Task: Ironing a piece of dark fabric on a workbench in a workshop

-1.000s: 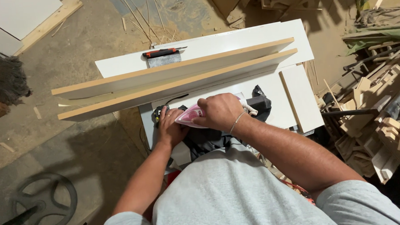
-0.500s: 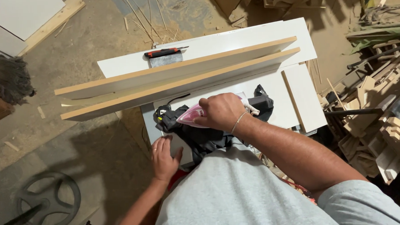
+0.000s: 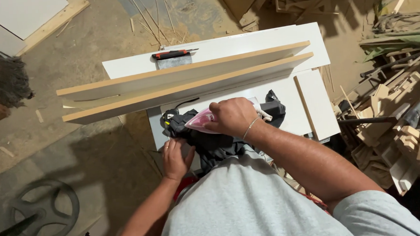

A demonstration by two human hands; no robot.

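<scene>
The right hand (image 3: 231, 117) grips a pink-and-white clothes iron (image 3: 201, 121), pressed on dark grey crumpled cloth (image 3: 211, 141) at the near edge of the white surface (image 3: 244, 43). The left hand (image 3: 176, 157) pinches the cloth's left edge. Behind stand 2 long pale boards (image 3: 185, 81) on edge, beside a red-handled knife (image 3: 172, 53).

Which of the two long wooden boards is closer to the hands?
The lower board, lying just above the right hand; the other board sits behind it, farther away.
</scene>
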